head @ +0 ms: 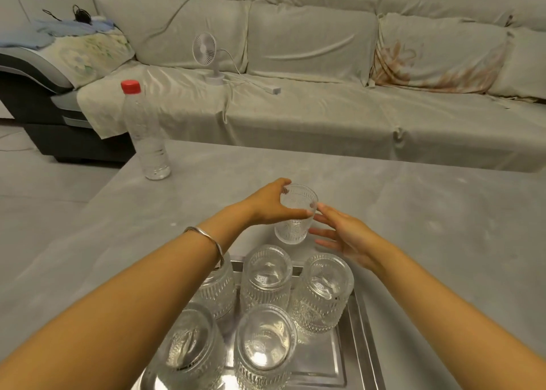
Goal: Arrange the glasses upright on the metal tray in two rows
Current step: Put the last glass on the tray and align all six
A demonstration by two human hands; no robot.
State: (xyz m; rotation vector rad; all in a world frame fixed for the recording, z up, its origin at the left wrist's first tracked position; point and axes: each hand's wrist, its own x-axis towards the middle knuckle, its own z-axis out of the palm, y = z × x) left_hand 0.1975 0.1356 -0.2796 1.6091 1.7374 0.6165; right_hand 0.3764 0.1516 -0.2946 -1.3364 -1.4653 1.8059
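Note:
A metal tray point(359, 339) lies at the near edge of the grey table. Several ribbed clear glasses stand on it upside down, bases up, among them the back middle glass point(267, 274) and the back right glass point(323, 292); my left forearm partly hides one at the back left. My left hand point(270, 205) grips one more glass point(297, 215) just beyond the tray's far edge, rim up; I cannot tell whether it rests on the table. My right hand point(344, 239) is beside that glass with fingers spread, fingertips at its side.
A clear plastic bottle with a red cap point(146, 132) stands at the table's far left. Beyond the table is a cloth-covered sofa point(325, 109) with a small white fan point(206, 55) and its cable on it.

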